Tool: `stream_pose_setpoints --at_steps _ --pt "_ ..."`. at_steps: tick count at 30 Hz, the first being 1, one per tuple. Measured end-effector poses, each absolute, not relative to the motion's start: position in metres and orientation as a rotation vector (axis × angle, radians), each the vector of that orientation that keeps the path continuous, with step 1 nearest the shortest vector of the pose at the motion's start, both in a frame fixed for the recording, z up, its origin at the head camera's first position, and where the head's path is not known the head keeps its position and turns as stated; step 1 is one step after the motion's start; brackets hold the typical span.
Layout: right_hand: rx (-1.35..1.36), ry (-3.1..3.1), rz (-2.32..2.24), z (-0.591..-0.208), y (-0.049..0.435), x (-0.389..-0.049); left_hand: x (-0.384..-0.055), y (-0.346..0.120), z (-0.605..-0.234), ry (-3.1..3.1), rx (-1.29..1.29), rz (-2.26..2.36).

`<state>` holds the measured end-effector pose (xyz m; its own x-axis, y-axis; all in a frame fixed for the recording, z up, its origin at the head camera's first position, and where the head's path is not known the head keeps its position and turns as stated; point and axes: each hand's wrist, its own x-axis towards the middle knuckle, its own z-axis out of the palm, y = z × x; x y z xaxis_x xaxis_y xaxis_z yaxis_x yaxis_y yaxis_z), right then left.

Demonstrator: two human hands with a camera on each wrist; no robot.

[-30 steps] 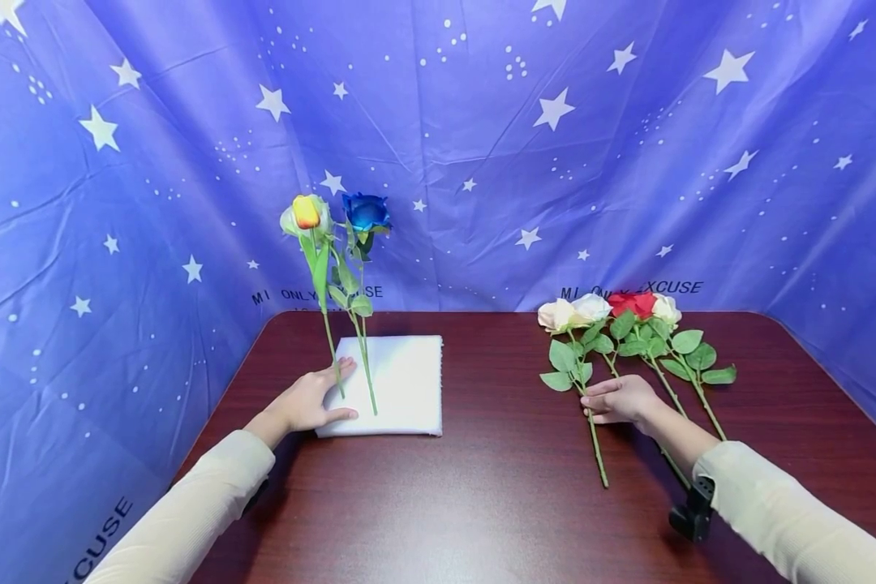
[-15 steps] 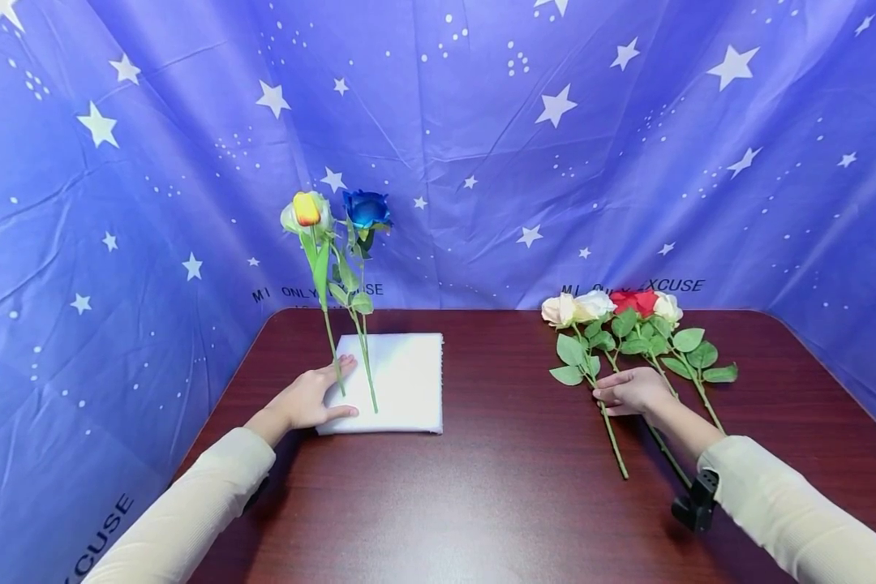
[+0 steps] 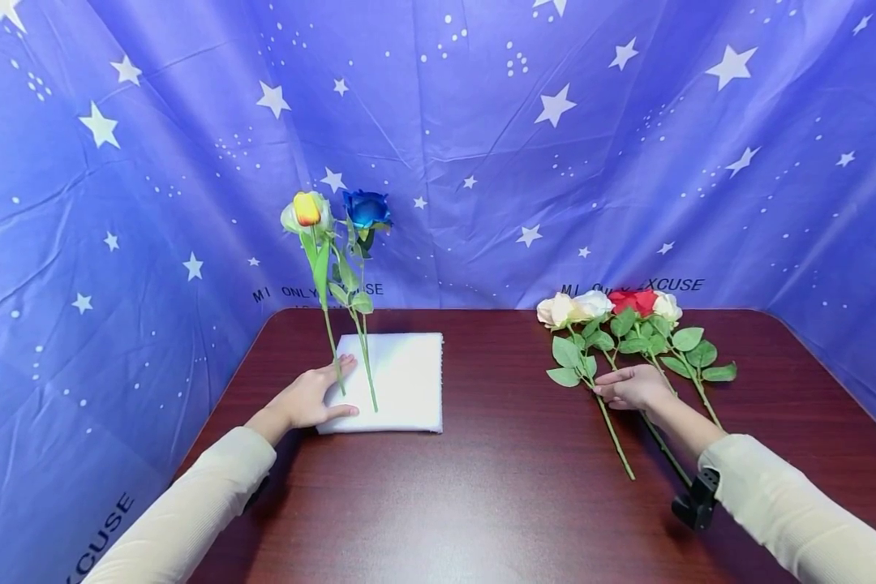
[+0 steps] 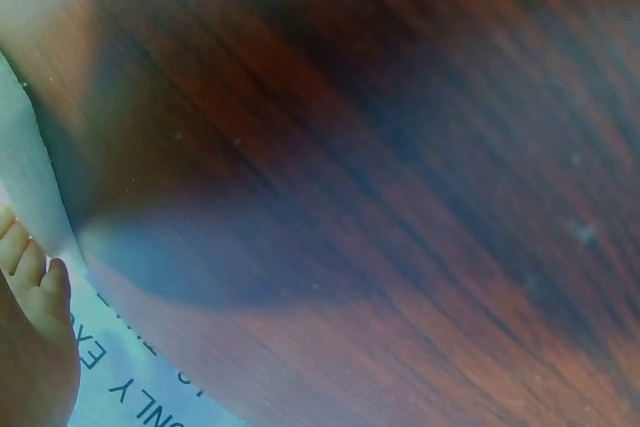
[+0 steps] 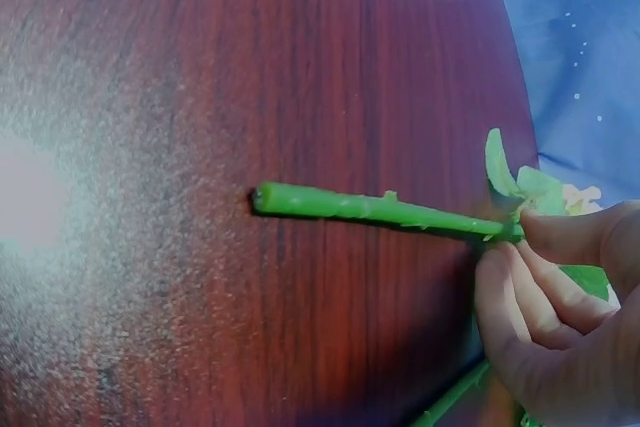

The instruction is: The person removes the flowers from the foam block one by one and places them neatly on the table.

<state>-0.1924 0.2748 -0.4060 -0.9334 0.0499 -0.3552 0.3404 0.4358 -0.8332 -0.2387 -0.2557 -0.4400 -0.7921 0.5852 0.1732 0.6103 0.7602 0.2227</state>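
Observation:
My left hand (image 3: pixel 305 399) rests with spread fingers on the left side of a white foam board (image 3: pixel 412 381). Standing upright from that board are a yellow-orange tulip (image 3: pixel 307 209), a blue rose (image 3: pixel 367 211) and a pale rose (image 3: pixel 289 220) behind the tulip. At the right, my right hand (image 3: pixel 633 387) pinches the stem of a cream rose (image 3: pixel 555 311) between thumb and fingers, below its leaves. The right wrist view shows this stem (image 5: pixel 350 207) with its cut end pointing away from the hand. Only part of the left hand (image 4: pixel 40 337) appears in the left wrist view.
Beside the cream rose lie a white rose (image 3: pixel 593 304), a red rose (image 3: pixel 633 302) and another white rose (image 3: pixel 667 308), stems toward the front. The right forearm passes over some of these stems. A starry blue-purple cloth (image 3: pixel 467 122) hangs behind the dark wooden table (image 3: pixel 482 503).
My right hand has shifted slightly right and back, and the lower end of the cream rose's stem has swung right. The left hand stays in place on the foam board.

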Motion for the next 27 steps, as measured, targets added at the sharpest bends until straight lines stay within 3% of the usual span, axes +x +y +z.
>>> stream_pose_setpoints --at_steps 13,27 --pt "0.333 2.635 -1.429 -0.386 0.254 -0.206 -0.239 -0.256 -0.439 -2.86 -0.971 -0.409" --pt "0.089 2.63 -1.577 -0.378 0.181 -0.231 -0.238 -0.254 -0.439 -2.879 -0.954 -0.382"
